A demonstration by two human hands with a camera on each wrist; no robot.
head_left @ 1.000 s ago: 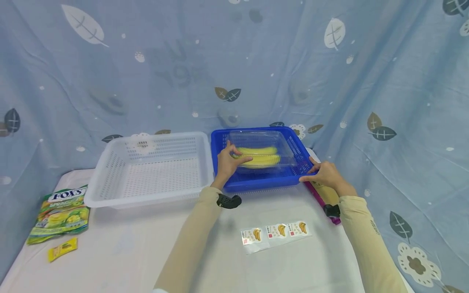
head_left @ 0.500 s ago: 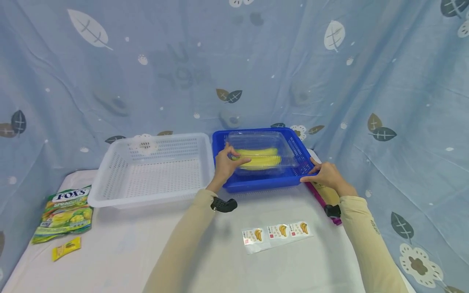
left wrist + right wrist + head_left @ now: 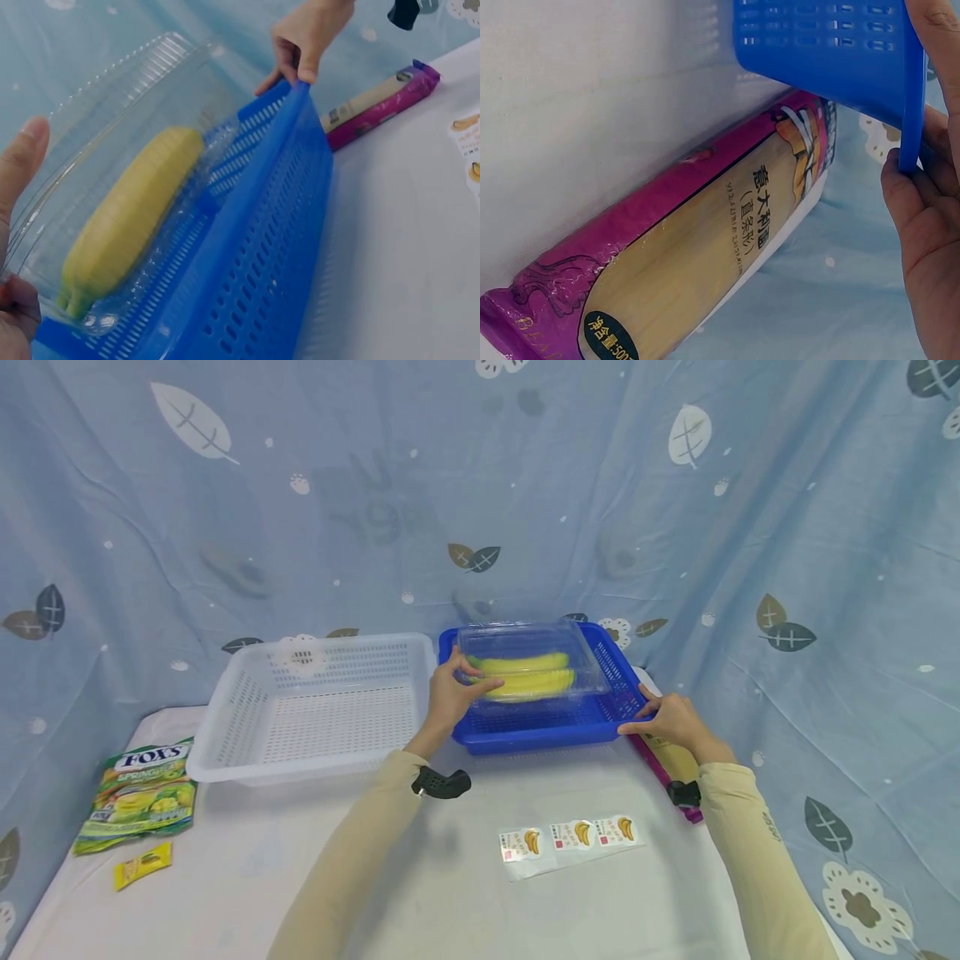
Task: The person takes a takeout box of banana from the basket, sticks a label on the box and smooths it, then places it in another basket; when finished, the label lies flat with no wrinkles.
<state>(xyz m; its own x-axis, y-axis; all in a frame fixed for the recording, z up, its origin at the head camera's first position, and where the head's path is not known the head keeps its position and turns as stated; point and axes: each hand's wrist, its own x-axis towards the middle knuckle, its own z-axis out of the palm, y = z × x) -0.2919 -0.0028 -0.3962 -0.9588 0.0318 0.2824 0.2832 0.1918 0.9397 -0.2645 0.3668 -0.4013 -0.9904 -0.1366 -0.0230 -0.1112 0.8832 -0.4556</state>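
A clear plastic clamshell box [image 3: 517,642] with yellow bananas [image 3: 525,683] inside sits within the blue basket [image 3: 540,740], its left end near the rim. My left hand [image 3: 447,700] pinches the box's left end between thumb and fingers. In the left wrist view the banana [image 3: 135,214] shows through the plastic, close to the basket wall. My right hand [image 3: 673,724] grips the basket's front right corner, thumb and fingers on either side of the rim. A spaghetti pack [image 3: 697,225] with purple edges lies below that hand.
A white basket [image 3: 337,718] stands left of the blue one. Farther left lie a green FOX'S candy bag [image 3: 138,793] and a small yellow candy [image 3: 143,865]. Banana labels [image 3: 570,843] lie on the white table in front. A blue curtain [image 3: 360,510] hangs behind.
My left hand has drawn the clamshell box leftward and slightly up in the blue basket. The right hand keeps its hold on the rim. The head view has shifted a little.
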